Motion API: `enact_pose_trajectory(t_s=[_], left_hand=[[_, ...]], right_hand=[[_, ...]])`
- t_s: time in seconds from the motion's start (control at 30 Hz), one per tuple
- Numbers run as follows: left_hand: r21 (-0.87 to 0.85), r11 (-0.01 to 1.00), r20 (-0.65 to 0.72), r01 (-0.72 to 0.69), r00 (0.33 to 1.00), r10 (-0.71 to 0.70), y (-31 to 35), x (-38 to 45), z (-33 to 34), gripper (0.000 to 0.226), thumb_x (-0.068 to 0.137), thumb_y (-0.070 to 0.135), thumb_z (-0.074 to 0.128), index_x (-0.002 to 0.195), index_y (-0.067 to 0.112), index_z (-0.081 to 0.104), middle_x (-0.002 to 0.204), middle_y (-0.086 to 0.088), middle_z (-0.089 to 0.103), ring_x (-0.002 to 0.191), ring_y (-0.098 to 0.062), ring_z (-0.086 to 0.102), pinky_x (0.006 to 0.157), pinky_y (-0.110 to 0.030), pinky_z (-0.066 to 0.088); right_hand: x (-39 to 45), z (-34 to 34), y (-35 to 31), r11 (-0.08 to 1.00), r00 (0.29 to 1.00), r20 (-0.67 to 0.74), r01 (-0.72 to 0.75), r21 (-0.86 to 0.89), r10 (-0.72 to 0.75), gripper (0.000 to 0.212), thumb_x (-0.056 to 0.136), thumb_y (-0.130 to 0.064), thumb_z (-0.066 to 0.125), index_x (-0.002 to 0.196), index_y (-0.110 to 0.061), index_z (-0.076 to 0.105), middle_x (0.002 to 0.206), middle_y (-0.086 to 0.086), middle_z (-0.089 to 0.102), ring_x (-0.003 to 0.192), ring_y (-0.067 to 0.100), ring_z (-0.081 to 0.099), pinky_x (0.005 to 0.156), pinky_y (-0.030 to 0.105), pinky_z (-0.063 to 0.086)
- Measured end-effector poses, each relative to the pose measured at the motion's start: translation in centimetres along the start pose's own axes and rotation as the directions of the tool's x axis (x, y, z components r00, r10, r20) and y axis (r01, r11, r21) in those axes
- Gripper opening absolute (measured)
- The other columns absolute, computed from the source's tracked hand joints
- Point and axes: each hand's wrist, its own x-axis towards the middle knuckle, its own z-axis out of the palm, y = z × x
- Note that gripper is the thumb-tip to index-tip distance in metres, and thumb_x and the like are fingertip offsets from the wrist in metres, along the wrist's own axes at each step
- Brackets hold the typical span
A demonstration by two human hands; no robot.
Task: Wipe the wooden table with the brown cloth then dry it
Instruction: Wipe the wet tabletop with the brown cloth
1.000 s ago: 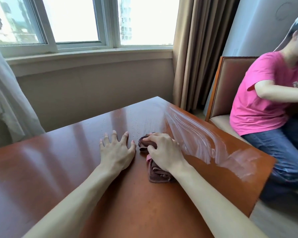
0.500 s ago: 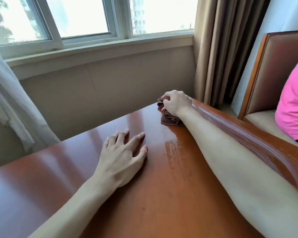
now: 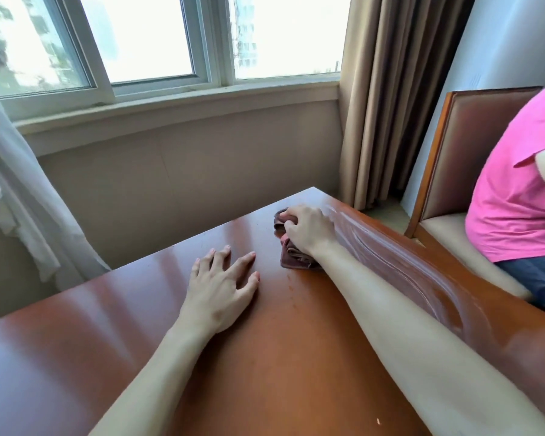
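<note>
The wooden table fills the lower view, glossy and reddish brown. My right hand grips the bunched brown cloth and presses it on the table near the far corner. Most of the cloth is hidden under the hand and wrist. A wet, streaky band runs along the table's right side, beside my right forearm. My left hand rests flat on the table with fingers spread, left of the cloth and apart from it.
A person in a pink shirt sits on a padded wooden chair close to the table's right edge. Beige curtains hang behind the far corner. A window and wall lie beyond the far edge; a white sheer curtain hangs at left.
My right hand slid the cloth from the table's middle out to the far corner, then drew it back a little. My left hand stayed flat on the table.
</note>
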Motion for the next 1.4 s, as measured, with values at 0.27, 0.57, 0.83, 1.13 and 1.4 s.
enact_pose_trajectory(t_s=[0.27, 0.57, 0.83, 1.13, 1.4], left_hand=[[-0.003, 1.0, 0.004, -0.021, 1.0, 0.021, 0.3, -0.6, -0.6, 0.066, 0.089, 0.068, 0.023, 0.148, 0.045, 0.041, 0.156, -0.014, 0.037, 0.141, -0.037, 0.032, 0.118, -0.048, 0.024], [-0.016, 0.999, -0.014, -0.033, 0.999, 0.033, -0.2, -0.6, -0.4, 0.052, 0.099, 0.06, 0.033, 0.149, 0.046, 0.041, 0.158, -0.009, 0.034, 0.141, -0.036, 0.031, 0.117, -0.049, 0.026], [-0.053, 0.998, -0.028, -0.043, 0.999, 0.042, -0.4, -0.8, -0.3, 0.066, 0.089, 0.065, 0.021, 0.148, 0.045, 0.043, 0.157, -0.01, 0.036, 0.143, -0.035, 0.029, 0.119, -0.051, 0.023], [-0.075, 0.996, -0.036, -0.042, 0.999, 0.039, -0.2, -0.6, -0.1, 0.051, 0.1, 0.055, 0.035, 0.148, 0.043, 0.043, 0.158, -0.011, 0.035, 0.143, -0.037, 0.028, 0.119, -0.051, 0.022], [-0.068, 0.997, -0.027, -0.048, 0.999, 0.046, -0.2, -0.8, -0.1, 0.051, 0.1, 0.054, 0.035, 0.15, 0.044, 0.04, 0.158, -0.013, 0.034, 0.144, -0.036, 0.027, 0.121, -0.05, 0.019]], right_hand=[[-18.7, -3.0, -5.0, 0.999, 0.999, 0.006, 0.032, 0.016, -0.032, 0.029, 0.092, -0.025, 0.054, 0.114, -0.029, 0.072, 0.123, -0.003, 0.066, 0.119, 0.026, 0.055, 0.093, 0.04, 0.049], [-20.7, -8.6, 1.7, 0.992, 0.993, -0.043, -0.108, 0.072, 0.111, 0.031, 0.092, -0.028, 0.055, 0.116, -0.036, 0.073, 0.13, -0.011, 0.066, 0.12, 0.022, 0.061, 0.098, 0.037, 0.05], [-25.7, -9.0, 1.3, 0.987, 0.991, 0.111, 0.058, 0.152, -0.075, 0.038, 0.087, -0.024, 0.056, 0.117, -0.041, 0.073, 0.138, -0.026, 0.058, 0.136, -0.003, 0.044, 0.116, 0.033, 0.038], [-25.5, -7.6, -0.8, 1.0, 1.0, 0.015, -0.028, 0.014, 0.027, 0.04, 0.089, -0.025, 0.059, 0.125, -0.036, 0.07, 0.145, -0.015, 0.056, 0.14, 0.01, 0.043, 0.118, 0.032, 0.031], [-15.1, -4.2, -0.9, 0.994, 0.988, -0.12, -0.103, -0.039, 0.097, 0.03, 0.091, -0.026, 0.055, 0.114, -0.024, 0.073, 0.117, 0.002, 0.069, 0.107, 0.028, 0.064, 0.092, 0.041, 0.055]])
